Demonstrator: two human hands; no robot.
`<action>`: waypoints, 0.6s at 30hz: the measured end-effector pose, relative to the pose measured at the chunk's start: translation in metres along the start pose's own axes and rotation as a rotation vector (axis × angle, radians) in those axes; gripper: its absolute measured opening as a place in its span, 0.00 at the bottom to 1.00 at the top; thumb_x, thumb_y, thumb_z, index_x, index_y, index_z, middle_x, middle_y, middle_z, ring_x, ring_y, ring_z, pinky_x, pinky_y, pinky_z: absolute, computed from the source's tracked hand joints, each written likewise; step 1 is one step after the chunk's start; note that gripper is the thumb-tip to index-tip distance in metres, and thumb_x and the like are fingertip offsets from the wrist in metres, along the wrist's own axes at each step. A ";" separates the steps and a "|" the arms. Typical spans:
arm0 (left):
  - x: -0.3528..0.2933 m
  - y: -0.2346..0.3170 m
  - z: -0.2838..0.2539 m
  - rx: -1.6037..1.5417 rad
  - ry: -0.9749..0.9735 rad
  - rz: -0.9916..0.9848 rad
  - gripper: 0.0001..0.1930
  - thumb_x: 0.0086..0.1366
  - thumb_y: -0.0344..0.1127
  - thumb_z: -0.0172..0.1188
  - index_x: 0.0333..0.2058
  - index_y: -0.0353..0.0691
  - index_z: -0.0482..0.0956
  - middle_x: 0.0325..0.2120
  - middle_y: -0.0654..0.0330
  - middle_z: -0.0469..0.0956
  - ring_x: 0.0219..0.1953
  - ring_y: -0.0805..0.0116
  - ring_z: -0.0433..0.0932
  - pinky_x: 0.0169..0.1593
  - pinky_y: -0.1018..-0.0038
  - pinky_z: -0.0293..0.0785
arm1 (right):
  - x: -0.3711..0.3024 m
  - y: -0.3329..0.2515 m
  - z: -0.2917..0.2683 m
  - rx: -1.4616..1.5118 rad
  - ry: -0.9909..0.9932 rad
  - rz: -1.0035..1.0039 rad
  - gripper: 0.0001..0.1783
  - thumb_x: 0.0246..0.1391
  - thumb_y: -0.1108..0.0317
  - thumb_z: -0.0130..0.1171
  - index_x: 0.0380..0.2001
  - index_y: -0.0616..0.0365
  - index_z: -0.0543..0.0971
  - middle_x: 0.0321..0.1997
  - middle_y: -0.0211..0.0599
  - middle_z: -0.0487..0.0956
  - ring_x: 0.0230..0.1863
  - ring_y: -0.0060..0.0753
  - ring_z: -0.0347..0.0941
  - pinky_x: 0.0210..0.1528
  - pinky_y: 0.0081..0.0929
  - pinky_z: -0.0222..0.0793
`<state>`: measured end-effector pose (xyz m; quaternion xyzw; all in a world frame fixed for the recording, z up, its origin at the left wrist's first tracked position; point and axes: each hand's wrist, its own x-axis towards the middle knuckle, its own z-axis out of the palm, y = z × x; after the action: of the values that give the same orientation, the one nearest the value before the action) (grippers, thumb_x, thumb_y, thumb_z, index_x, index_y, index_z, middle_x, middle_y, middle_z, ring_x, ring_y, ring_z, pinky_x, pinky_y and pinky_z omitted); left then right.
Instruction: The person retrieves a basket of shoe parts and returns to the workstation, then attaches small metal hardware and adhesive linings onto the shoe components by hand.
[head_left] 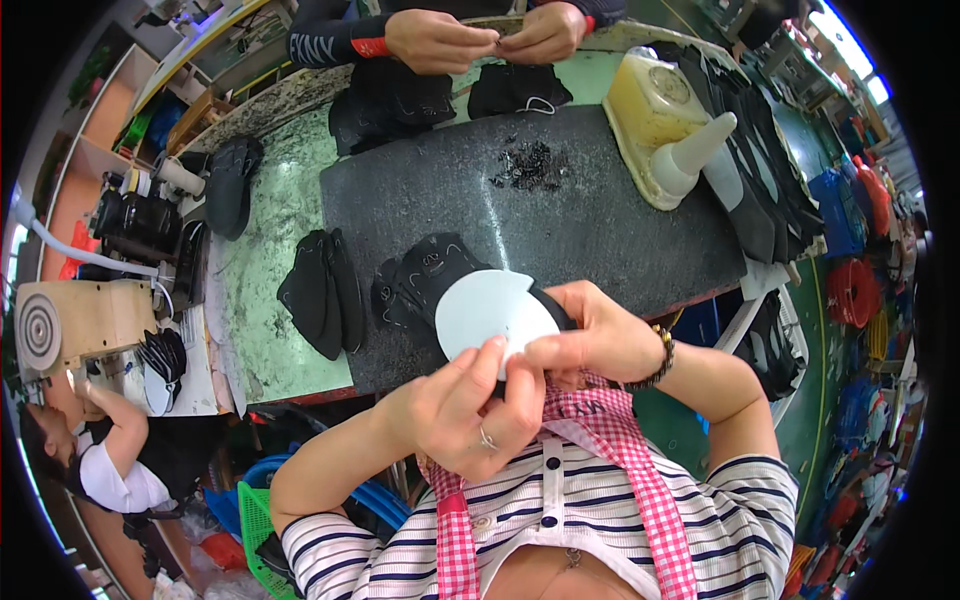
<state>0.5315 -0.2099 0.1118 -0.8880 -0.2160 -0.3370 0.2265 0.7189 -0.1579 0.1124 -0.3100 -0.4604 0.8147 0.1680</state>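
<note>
Close in front of me I hold a black fabric piece with a smooth white rounded face (490, 312), which looks like a shoe upper part. My left hand (475, 408) is closed, its fingertips pinching the near edge of the white face. My right hand (600, 338) grips the right side, thumb close to the left fingertips. Anything small between the fingertips is hidden. Just beyond lie black shoe uppers (432, 262) on the dark mat (400, 190). Left of them is another black stack (322, 295).
Small black bits (535, 165) are heaped on the mat. A yellowish container with a white cone (690, 155) stands at right, beside stacked black pieces (750, 170). Across the table, another person's hands (440, 42) work above black stacks (390, 105). A machine (145, 225) stands left.
</note>
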 end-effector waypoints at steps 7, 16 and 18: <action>-0.010 0.022 0.001 -0.088 0.074 -0.057 0.05 0.45 0.26 0.59 0.24 0.35 0.78 0.26 0.59 0.73 0.31 0.60 0.76 0.29 0.78 0.79 | -0.021 0.012 0.004 -0.019 0.005 0.018 0.11 0.53 0.66 0.59 0.28 0.65 0.74 0.20 0.30 0.75 0.16 0.13 0.66 0.17 0.14 0.63; -0.024 0.023 -0.001 -0.918 0.217 -0.927 0.07 0.57 0.21 0.55 0.34 0.33 0.67 0.36 0.46 0.77 0.35 0.57 0.80 0.37 0.70 0.76 | 0.042 0.014 -0.091 -0.941 0.342 -0.499 0.10 0.54 0.64 0.55 0.33 0.61 0.76 0.35 0.37 0.77 0.36 0.30 0.76 0.37 0.26 0.71; -0.016 0.015 -0.001 -0.585 0.167 -0.889 0.09 0.58 0.23 0.57 0.36 0.33 0.67 0.26 0.53 0.77 0.23 0.63 0.77 0.29 0.75 0.73 | 0.065 0.022 -0.125 -1.285 0.440 -0.786 0.11 0.47 0.67 0.59 0.35 0.59 0.76 0.37 0.38 0.76 0.40 0.37 0.73 0.42 0.31 0.69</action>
<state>0.5278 -0.2258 0.0974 -0.7071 -0.4493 -0.5161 -0.1783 0.7529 -0.0526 0.0227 -0.3149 -0.8736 0.1894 0.3192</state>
